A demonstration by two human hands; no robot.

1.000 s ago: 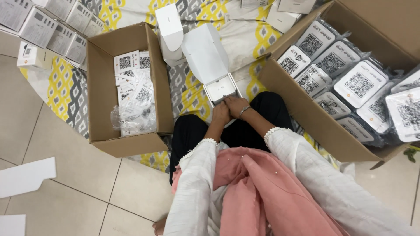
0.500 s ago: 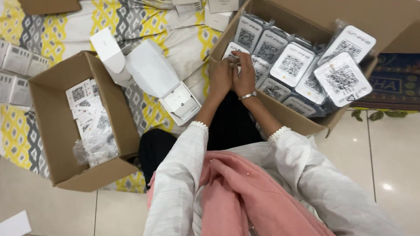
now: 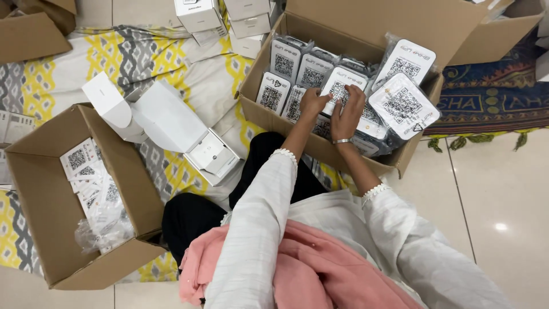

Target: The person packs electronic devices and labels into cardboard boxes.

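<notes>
Inside the large brown cardboard box (image 3: 269, 111) on the floor, both hands close on one white square device sealed in a clear plastic bag (image 3: 341, 90), standing among others like it. The left hand (image 3: 312, 103) pinches its left edge, the right hand (image 3: 349, 111) its lower edge. It looks light and rigid, but the wrap seems slippery; gripping the hard edges should be safest.

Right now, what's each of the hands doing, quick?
Left hand: fingers curled on a bagged white device in the cardboard box.
Right hand: gripping that same device from the other side.
</notes>
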